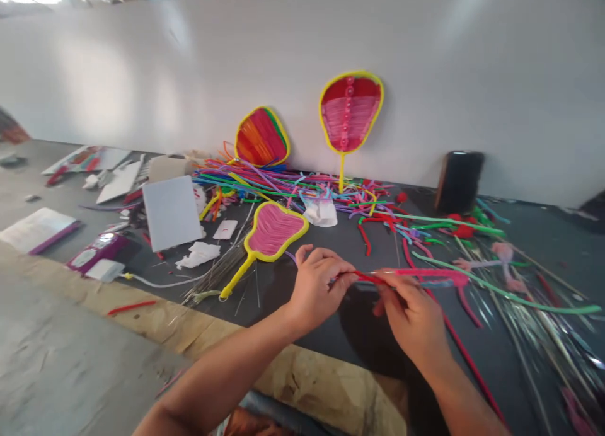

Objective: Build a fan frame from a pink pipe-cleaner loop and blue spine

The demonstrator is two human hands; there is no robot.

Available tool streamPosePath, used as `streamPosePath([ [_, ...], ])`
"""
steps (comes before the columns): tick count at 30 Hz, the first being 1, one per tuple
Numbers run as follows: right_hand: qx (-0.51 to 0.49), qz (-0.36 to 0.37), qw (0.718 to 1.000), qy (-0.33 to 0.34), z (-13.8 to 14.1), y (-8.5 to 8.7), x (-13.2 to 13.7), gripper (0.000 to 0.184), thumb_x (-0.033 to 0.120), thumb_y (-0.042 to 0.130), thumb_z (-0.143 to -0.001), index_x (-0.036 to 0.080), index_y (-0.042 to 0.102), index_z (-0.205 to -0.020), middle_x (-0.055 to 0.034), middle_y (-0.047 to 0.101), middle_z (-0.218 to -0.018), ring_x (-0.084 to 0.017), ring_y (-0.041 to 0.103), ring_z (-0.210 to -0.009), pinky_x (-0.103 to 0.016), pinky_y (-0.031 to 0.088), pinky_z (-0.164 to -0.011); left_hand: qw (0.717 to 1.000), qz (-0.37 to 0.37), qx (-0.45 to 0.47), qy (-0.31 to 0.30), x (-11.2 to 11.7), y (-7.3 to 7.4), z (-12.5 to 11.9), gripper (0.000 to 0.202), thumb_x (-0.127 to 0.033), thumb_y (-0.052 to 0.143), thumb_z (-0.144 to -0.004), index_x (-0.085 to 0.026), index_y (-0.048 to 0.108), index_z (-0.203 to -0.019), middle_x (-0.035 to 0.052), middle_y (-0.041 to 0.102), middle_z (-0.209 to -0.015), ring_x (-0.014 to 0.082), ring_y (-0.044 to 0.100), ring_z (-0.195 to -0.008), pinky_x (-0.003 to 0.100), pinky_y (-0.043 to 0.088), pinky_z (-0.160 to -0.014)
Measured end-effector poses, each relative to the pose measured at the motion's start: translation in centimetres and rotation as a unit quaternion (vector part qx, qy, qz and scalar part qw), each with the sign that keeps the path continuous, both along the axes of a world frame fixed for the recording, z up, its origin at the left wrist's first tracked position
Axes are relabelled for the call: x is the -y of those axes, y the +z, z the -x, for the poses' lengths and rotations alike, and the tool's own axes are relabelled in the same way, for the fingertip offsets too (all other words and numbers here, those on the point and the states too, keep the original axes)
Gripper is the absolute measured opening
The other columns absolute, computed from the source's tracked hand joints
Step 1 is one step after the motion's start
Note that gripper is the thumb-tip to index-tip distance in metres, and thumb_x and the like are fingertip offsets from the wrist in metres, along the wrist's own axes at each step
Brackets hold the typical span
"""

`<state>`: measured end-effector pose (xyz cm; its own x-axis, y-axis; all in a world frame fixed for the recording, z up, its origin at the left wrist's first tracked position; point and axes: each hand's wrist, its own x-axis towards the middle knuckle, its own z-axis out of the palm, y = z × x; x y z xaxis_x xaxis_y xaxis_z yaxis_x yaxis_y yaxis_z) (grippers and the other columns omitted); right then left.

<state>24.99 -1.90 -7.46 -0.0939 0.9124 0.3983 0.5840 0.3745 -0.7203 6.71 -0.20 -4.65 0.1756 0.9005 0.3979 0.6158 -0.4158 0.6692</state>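
Observation:
Between the fingertips of my two hands stretches a red pipe cleaner [367, 276]. My left hand [322, 283] pinches its left part, thumb against forefinger. On the other side, my right hand [410, 307] grips it with bent fingers. A pink strip [432, 274] lies just beyond the right hand. To the left of my hands rests a fan [276, 232] with a yellow fuzzy rim and pink filling. Two more fans lean on the white wall: a red and orange one [263, 137], and a red and pink one [350, 113] on a yellow stick.
Colourful pipe cleaners [283, 183] lie heaped along the wall. A black phone [459, 183] stands at the back right, above metallic sticks [543, 335]. On the left are a white square card [172, 213], a purple device [100, 250] and crumpled tissue [198, 254]. Brown paper [331, 373] lines the front edge.

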Motion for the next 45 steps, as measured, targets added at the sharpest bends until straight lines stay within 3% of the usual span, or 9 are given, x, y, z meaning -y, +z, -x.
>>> streamPosePath([
  [7, -0.028, -0.011, 0.999, 0.014, 0.2, -0.1, 0.2, 0.021, 0.02, 0.049, -0.092, 0.023, 0.066, -0.103, -0.0076, 0.065, -0.105, -0.008, 0.062, -0.048, -0.023, 0.054, -0.05, 1.0, 0.005, 0.002, -0.001, -0.1, -0.1, -0.1, 0.006, -0.021, 0.063, -0.083, -0.022, 0.065, -0.078, -0.0015, 0.07, -0.077, 0.0157, 0.061, -0.084, 0.042, 0.029, -0.096],
  [12, 0.017, -0.046, 0.998, 0.033, 0.3, 0.3, 0.4, 0.023, 0.017, 0.051, -0.09, 0.024, 0.068, -0.103, -0.0048, 0.067, -0.098, -0.007, 0.063, -0.047, -0.019, 0.052, -0.045, 1.0, 0.019, -0.007, 0.014, -0.3, -0.1, 0.0, 0.008, -0.022, 0.059, -0.086, -0.023, 0.066, -0.08, -0.0022, 0.069, -0.078, 0.0148, 0.061, -0.083, 0.041, 0.028, -0.096],
  [21, 0.01, -0.039, 0.999, 0.013, 0.2, 0.4, 0.2, 0.019, 0.018, 0.05, -0.092, 0.022, 0.065, -0.104, -0.0041, 0.066, -0.096, -0.005, 0.061, -0.045, -0.017, 0.051, -0.045, 0.999, 0.004, -0.044, -0.02, -0.5, -0.3, 0.2, 0.01, -0.022, 0.06, -0.085, -0.025, 0.069, -0.088, -0.0011, 0.073, -0.086, 0.016, 0.064, -0.091, 0.042, 0.025, -0.102],
  [27, 0.149, -0.144, 0.978, 0.01, 0.6, 0.5, 0.5, 0.02, 0.014, 0.049, -0.091, 0.02, 0.064, -0.102, -0.0046, 0.071, -0.097, -0.01, 0.068, -0.06, -0.017, 0.049, -0.048, 0.999, -0.021, -0.037, -0.001, -0.6, -0.6, 0.3, 0.01, -0.022, 0.057, -0.087, -0.023, 0.068, -0.087, 0.0, 0.074, -0.087, 0.0151, 0.065, -0.087, 0.042, 0.024, -0.102],
  [32, 0.256, -0.176, 0.948, -0.065, 0.6, 0.8, 0.6, 0.016, 0.018, 0.051, -0.091, 0.019, 0.066, -0.096, -0.0026, 0.073, -0.097, -0.011, 0.068, -0.059, -0.022, 0.042, -0.043, 0.998, -0.005, -0.06, 0.002, -0.7, -0.6, 0.1, 0.009, -0.023, 0.059, -0.086, -0.024, 0.068, -0.085, -0.0019, 0.074, -0.082, 0.0168, 0.065, -0.091, 0.044, 0.02, -0.102],
  [38, 0.253, -0.194, 0.941, -0.114, -0.1, 0.8, 0.2, 0.014, 0.02, 0.054, -0.091, 0.021, 0.066, -0.098, -0.0014, 0.073, -0.093, -0.009, 0.065, -0.056, -0.022, 0.038, -0.046, 0.997, 0.002, -0.077, -0.012, -0.7, -0.5, 0.2, 0.008, -0.023, 0.06, -0.085, -0.026, 0.067, -0.088, -0.0026, 0.074, -0.083, 0.0182, 0.062, -0.096, 0.045, 0.018, -0.103],
  [45, 0.208, -0.197, 0.954, -0.09, 0.1, 0.7, 0.0, 0.012, 0.022, 0.055, -0.091, 0.018, 0.065, -0.095, -0.0012, 0.07, -0.08, -0.009, 0.065, -0.059, -0.02, 0.039, -0.048, 0.997, -0.014, -0.074, 0.0, -0.7, -0.4, 0.2, 0.008, -0.022, 0.06, -0.084, -0.025, 0.067, -0.084, -0.0037, 0.073, -0.08, 0.0173, 0.063, -0.094, 0.044, 0.02, -0.102],
])
